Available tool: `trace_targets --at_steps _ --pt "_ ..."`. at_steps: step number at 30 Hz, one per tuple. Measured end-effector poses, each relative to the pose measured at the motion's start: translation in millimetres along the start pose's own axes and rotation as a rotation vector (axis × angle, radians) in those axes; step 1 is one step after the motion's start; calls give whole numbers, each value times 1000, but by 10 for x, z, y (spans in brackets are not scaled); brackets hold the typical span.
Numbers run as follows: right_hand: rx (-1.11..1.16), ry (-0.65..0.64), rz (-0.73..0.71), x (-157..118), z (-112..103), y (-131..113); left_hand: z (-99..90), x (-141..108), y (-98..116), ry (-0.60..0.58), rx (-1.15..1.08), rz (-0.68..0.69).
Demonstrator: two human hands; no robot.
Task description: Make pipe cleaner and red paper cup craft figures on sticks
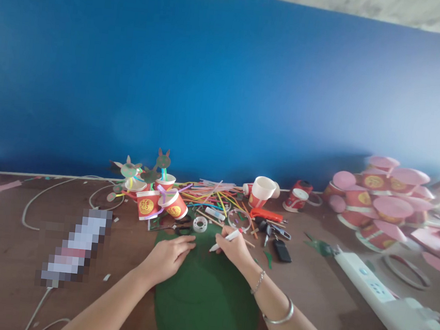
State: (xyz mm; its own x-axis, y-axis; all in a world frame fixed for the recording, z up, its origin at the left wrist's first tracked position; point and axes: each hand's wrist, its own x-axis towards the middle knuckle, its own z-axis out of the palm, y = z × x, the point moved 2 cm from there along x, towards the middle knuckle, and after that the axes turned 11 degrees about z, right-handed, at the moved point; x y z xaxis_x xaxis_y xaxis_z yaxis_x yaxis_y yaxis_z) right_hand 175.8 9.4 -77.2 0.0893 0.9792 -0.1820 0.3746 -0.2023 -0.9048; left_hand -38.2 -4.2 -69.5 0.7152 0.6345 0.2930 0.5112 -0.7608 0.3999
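A large dark green sheet with a rounded outline lies on the brown table in front of me. My left hand rests flat on its upper left part, fingers stretched out. In my right hand is a white marker with a red end, its lower tip pointing at the sheet; whether it touches cannot be made out. Just beyond the hands stands a roll of clear tape. Black-handled scissors lie beside my left fingertips, partly hidden.
Red paper cups with straws and paper animal heads stand at back left. Loose coloured straws spread behind. An orange tool and keys lie right of my right hand. Further right are a white power strip and stacked pink-topped cups.
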Motion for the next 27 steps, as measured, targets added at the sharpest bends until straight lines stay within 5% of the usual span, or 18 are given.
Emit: trace_targets --at_steps 27 --pt "61 -46 7 12 9 14 25 -11 -26 7 -2 8"
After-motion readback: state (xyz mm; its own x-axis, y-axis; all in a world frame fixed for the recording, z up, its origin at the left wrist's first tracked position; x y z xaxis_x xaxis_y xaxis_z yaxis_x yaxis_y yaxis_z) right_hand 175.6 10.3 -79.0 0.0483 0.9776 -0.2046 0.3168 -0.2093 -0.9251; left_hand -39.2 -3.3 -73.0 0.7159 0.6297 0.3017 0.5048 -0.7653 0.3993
